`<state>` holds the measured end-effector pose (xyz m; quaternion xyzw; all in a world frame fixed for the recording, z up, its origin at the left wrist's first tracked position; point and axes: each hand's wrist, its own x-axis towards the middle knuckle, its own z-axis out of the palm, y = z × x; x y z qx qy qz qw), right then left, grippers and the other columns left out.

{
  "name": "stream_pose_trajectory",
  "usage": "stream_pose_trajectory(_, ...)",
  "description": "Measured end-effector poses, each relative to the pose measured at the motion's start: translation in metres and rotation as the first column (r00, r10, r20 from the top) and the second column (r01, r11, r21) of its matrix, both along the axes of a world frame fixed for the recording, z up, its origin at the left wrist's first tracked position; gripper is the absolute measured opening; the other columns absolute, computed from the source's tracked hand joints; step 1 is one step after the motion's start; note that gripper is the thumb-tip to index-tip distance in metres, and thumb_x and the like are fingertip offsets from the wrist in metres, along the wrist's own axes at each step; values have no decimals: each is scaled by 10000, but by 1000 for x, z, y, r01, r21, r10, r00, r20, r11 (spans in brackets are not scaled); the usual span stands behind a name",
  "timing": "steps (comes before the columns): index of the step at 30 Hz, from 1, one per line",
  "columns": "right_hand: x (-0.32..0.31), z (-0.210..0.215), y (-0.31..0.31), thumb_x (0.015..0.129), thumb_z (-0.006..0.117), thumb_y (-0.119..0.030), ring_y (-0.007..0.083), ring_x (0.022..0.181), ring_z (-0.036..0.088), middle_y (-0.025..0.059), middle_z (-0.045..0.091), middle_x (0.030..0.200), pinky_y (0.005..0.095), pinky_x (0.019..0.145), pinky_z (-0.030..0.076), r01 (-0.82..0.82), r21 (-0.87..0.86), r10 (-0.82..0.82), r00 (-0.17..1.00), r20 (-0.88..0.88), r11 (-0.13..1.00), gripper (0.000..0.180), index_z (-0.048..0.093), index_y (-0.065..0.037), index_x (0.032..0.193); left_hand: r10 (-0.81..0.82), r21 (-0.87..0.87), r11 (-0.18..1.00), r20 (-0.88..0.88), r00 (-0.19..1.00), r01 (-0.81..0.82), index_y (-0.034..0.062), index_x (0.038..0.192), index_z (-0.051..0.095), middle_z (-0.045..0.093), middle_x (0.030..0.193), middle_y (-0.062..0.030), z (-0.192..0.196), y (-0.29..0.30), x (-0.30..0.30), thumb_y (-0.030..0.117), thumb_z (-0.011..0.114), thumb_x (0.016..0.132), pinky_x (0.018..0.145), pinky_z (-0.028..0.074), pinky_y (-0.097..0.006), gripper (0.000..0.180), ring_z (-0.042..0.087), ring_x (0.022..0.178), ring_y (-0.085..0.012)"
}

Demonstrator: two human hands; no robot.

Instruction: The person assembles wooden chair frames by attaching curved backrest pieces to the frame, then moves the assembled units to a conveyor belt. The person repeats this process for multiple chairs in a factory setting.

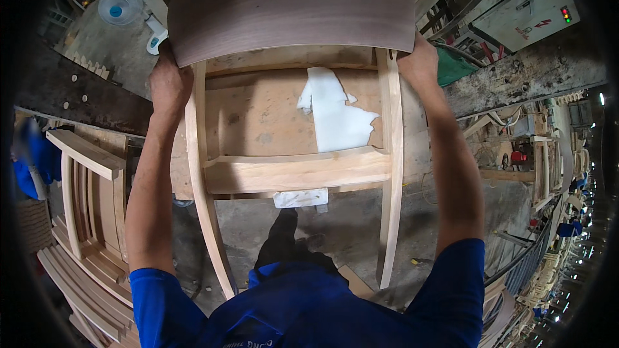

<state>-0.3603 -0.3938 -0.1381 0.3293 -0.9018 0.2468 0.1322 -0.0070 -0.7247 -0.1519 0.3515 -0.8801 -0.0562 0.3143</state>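
Observation:
A wide, curved, dark-brown wooden panel (290, 6), like a chair's backrest, spans the top of a pale wooden chair frame (296, 174). My left hand (171, 80) is closed round the panel's left lower corner, beside the left post. At the opposite corner my right hand (419, 63) grips the panel's right edge. The fingertips of both hands are partly hidden behind the wood. The frame's two legs point toward me, joined by a pale crossrail. Through the frame shows a wooden board (258, 113) with a torn white foam sheet (335, 116) lying on it.
Stacked chair parts (93, 206) stand on my left. A dark beam (90, 96) runs behind them, and a fan (121, 5) stands at the far left. A grey electrical cabinet (525, 9) is at the far right. A white wrapped block (301, 198) sits below the crossrail.

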Motion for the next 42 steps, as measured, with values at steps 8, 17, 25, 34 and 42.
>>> stream_pose_trajectory(8,10,-2,4,849,688,-148,491,1015,665,288,710,1007,514,883,536,-39,35,36,996,85,999,315,662,14,1117,46,22,999,37,998,-47,27,1383,450,666,1055,-353,0,5,6,148,519,973,780,529,-624,433,642,948,-558)
stream_pose_trajectory(17,10,-2,16,792,655,-34,495,1063,641,299,697,1035,510,921,513,-136,-26,138,979,147,990,322,638,47,1104,59,56,997,52,997,-62,16,1340,471,679,997,-350,6,6,3,159,540,964,771,528,-619,407,649,927,-560)
stream_pose_trajectory(25,0,-6,17,800,631,-24,499,1018,637,279,694,1004,530,886,508,-174,-44,178,978,106,984,282,605,32,1075,38,61,997,60,998,-42,-14,1312,478,670,958,-373,12,5,-2,189,568,964,761,534,-612,413,653,926,-561)
stream_pose_trajectory(34,10,-5,16,837,662,-61,495,1060,635,266,696,1076,525,890,519,-95,25,89,981,174,995,299,613,-6,1126,43,114,992,111,993,-56,-9,1236,507,670,968,-370,19,1,1,161,532,971,768,527,-621,316,651,931,-562)
stream_pose_trajectory(42,19,14,13,846,605,-64,462,1119,637,281,678,1153,526,964,507,-70,264,6,972,237,962,370,615,-16,1213,3,77,997,69,998,-8,-11,1253,511,678,991,-351,19,-2,11,121,496,947,819,539,-607,333,656,939,-551)
